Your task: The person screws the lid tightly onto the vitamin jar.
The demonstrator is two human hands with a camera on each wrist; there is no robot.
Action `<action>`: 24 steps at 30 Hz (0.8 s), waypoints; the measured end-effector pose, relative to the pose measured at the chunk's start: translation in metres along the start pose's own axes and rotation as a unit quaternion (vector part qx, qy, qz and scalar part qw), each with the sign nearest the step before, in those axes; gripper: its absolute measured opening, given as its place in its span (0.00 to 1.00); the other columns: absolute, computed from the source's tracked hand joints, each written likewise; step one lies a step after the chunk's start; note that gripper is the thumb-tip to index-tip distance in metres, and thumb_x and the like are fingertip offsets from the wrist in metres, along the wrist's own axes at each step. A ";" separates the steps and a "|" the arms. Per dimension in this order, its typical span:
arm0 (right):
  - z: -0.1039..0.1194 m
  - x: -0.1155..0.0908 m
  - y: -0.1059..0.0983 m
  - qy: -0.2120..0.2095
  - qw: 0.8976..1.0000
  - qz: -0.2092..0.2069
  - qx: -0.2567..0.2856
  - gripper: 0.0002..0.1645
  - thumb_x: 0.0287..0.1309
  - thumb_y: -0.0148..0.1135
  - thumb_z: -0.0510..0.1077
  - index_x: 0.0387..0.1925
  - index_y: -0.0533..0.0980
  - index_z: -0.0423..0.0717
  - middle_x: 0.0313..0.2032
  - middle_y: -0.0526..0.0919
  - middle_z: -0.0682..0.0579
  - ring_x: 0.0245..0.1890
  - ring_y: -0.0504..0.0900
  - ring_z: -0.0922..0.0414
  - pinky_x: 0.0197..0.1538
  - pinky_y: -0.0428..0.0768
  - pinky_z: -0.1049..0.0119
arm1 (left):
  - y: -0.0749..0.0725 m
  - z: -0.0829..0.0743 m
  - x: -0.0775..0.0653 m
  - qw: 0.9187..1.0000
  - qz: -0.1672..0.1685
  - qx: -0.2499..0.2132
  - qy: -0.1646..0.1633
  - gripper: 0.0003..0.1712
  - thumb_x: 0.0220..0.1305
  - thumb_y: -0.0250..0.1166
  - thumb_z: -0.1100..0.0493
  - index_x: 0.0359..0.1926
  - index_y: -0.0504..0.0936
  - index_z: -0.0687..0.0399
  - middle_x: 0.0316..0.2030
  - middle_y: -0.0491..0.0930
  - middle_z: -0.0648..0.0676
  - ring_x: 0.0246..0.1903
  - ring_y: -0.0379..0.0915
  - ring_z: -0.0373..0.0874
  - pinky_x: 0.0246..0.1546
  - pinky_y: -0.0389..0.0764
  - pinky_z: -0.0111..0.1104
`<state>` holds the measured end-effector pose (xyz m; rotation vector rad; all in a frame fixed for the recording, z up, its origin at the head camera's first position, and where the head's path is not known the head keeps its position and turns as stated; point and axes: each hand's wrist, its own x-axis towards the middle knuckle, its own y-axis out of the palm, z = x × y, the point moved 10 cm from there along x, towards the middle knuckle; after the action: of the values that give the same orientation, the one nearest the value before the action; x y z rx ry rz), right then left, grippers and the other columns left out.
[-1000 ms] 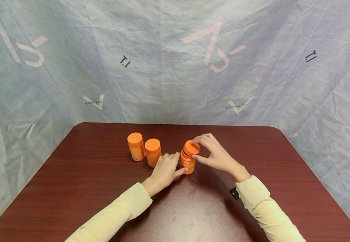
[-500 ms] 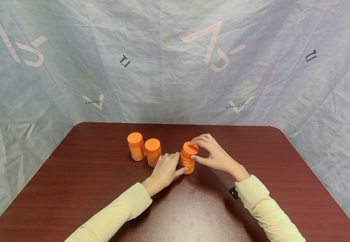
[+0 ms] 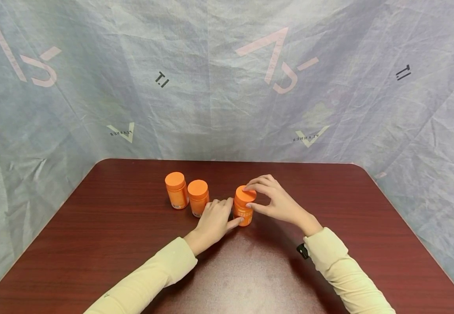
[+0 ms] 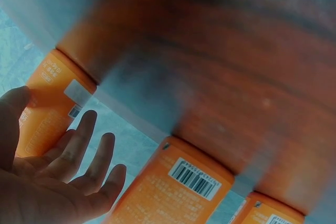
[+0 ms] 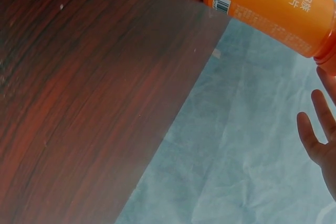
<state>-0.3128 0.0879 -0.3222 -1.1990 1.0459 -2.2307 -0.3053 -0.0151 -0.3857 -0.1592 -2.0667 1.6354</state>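
Note:
An orange pill bottle (image 3: 244, 212) stands upright on the table, right of centre. My left hand (image 3: 213, 223) holds its body low down, thumb at the front and a finger at its left side. On top, the round orange cap (image 3: 245, 194) sits level on the neck, and my right hand (image 3: 277, 201) grips its edge between thumb and fingers. The right wrist view shows the labelled bottle side (image 5: 273, 9), with some right-hand fingers (image 5: 321, 124) spread away from it. In the left wrist view the thumb and a finger flank the bottle (image 4: 47, 103).
Two more capped orange bottles stand left of my left hand, one close to its fingers (image 3: 198, 198) and one farther left (image 3: 177, 190). The dark red wooden table (image 3: 105, 244) ends at a hanging grey cloth (image 3: 211, 87) behind and at both sides.
The cap was tilted above the neck; my right hand has lowered it and brought it slightly left, so it now sits level on the bottle. My left hand has stayed put.

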 end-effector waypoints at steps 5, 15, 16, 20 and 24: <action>0.000 -0.001 0.000 0.000 1.000 0.000 -0.005 0.22 0.47 0.68 0.47 0.47 0.77 0.51 0.46 0.77 0.54 0.50 0.67 0.58 0.53 0.65 0.58 | 0.000 0.000 0.000 1.000 -0.004 0.002 0.002 0.30 0.56 0.59 0.37 0.46 0.73 0.57 0.33 0.80 0.52 0.34 0.75 0.48 0.39 0.74 0.40; -0.007 -0.002 0.003 0.032 0.999 0.018 -0.005 0.28 0.50 0.65 0.53 0.53 0.72 0.49 0.49 0.77 0.58 0.51 0.67 0.59 0.55 0.65 0.59 | 0.001 0.000 0.000 1.000 0.000 -0.001 -0.001 0.30 0.57 0.59 0.38 0.48 0.73 0.58 0.36 0.81 0.52 0.36 0.75 0.49 0.40 0.74 0.41; -0.008 -0.002 0.003 0.033 0.999 0.020 -0.003 0.27 0.50 0.65 0.53 0.52 0.73 0.50 0.49 0.77 0.58 0.51 0.67 0.59 0.55 0.65 0.60 | 0.001 0.001 0.000 1.000 0.000 -0.001 -0.002 0.30 0.56 0.59 0.38 0.48 0.73 0.58 0.35 0.81 0.52 0.36 0.75 0.49 0.40 0.74 0.41; -0.008 -0.002 0.004 0.034 0.999 0.023 0.002 0.25 0.51 0.65 0.52 0.51 0.73 0.51 0.49 0.77 0.59 0.51 0.67 0.60 0.55 0.65 0.60 | 0.002 0.001 0.001 1.000 -0.001 0.000 -0.004 0.29 0.56 0.60 0.38 0.46 0.73 0.57 0.33 0.80 0.51 0.35 0.75 0.48 0.39 0.74 0.41; -0.006 -0.001 0.003 0.026 0.999 0.019 -0.003 0.25 0.50 0.66 0.52 0.51 0.74 0.50 0.48 0.77 0.58 0.51 0.67 0.59 0.55 0.65 0.59 | 0.001 0.001 0.001 1.000 0.001 0.004 -0.005 0.29 0.56 0.59 0.37 0.46 0.73 0.57 0.33 0.80 0.51 0.35 0.75 0.48 0.39 0.74 0.41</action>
<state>-0.3174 0.0892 -0.3270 -1.1201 1.0867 -2.2432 -0.3071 -0.0153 -0.3870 -0.1518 -2.0671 1.6490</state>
